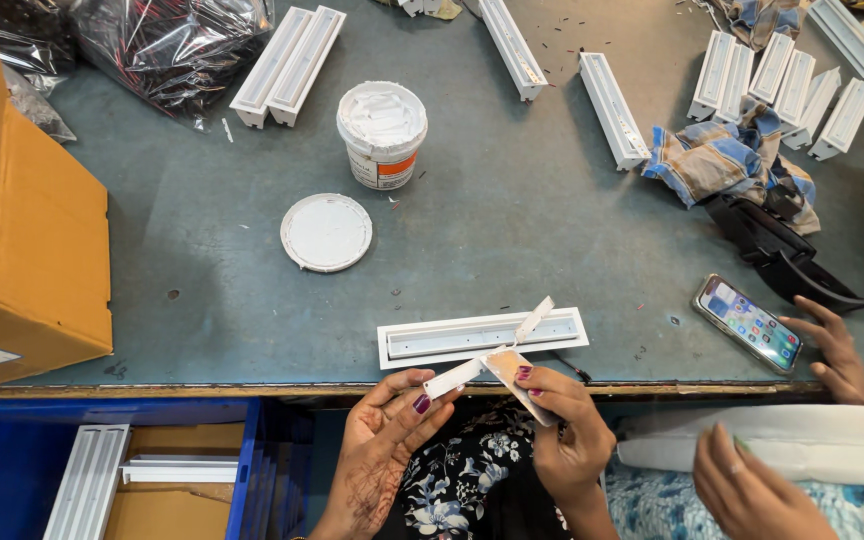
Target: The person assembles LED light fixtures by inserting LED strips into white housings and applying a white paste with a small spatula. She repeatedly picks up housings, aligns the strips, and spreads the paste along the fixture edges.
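2 hands at lower centre: the left hand [384, 425] and right hand [564, 420] each pinch closed on a thin white strip [492, 362], seemingly light and flexible, best held at its ends.

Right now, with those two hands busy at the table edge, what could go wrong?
The left hand and right hand hold a thin white strip and a tan card past the table's edge; either might drop. The open white tub could get knocked. A co-worker's hand by the phone might nudge it off.
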